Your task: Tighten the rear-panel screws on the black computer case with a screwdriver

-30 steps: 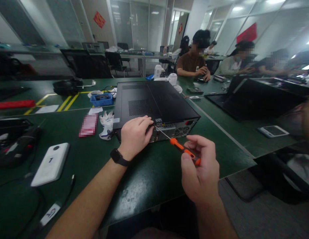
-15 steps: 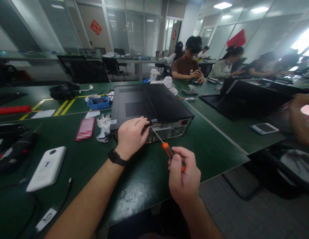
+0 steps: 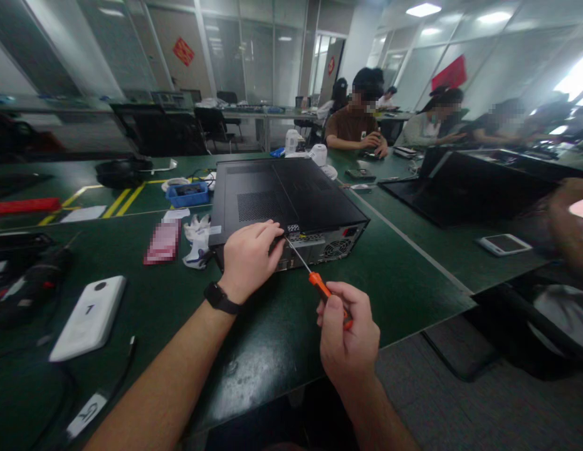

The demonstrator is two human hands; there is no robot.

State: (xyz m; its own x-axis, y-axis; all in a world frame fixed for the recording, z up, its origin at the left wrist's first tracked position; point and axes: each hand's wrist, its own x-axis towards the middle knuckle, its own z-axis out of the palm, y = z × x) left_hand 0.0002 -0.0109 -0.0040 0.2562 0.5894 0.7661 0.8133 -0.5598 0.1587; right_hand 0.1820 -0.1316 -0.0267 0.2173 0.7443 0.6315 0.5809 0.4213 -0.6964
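A black computer case (image 3: 291, 194) lies flat on the green table (image 3: 263, 351), its rear panel with a fan grille facing me. My right hand (image 3: 348, 326) is wrapped round the orange and dark handle of a screwdriver (image 3: 320, 285). The thin shaft points up and left, its tip at the top rear edge of the case. Beside the tip, my left hand (image 3: 251, 254) rests at that edge with fingers bent together; whatever its fingertips hold, if anything, is hidden. A black watch is on the left wrist.
Left of the case are white gloves (image 3: 196, 243), a blue bin (image 3: 188, 194), a pink packet (image 3: 163, 241) and a white power bank (image 3: 89, 319). On the right lie a phone (image 3: 503, 244) and a black panel (image 3: 479, 188). A person's arm (image 3: 571, 219) is at the right edge.
The screwdriver handle and my right hand have shifted very slightly down and right. The left hand stays at the case edge. The whole view has moved a little.
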